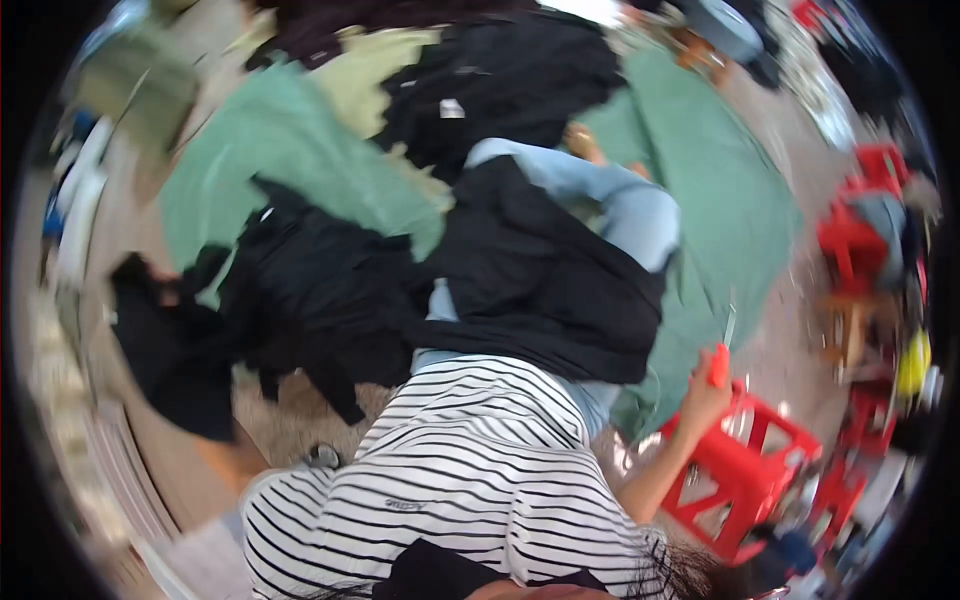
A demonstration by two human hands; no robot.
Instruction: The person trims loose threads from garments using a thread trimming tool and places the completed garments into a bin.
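The left hand (166,292) is out at the far left, caught up in a black garment (180,360) that hangs down past the wrist; blur and dark cloth hide its fingers, so I cannot tell whether they grip or lie apart. The right hand (706,395) is well away on the other side, fingers closed round a red-handled tool (719,366), its slim metal blade (731,320) pointing away from the body. To handle this well, I'd keep that blade out over the green sheet (730,180) and lift the garment by an edge, so it comes clear of the dark heap (320,280) beside it. Black against black, the edges look easy to confuse. More black cloth (545,250) covers the lap, over the jeans (645,220), and could slide or snag. Beyond the knees lies a black pile (500,85), next to pale cloth (365,80). The red stool (722,460) stands just beside the right hand and would cramp a wide swing of the tool.
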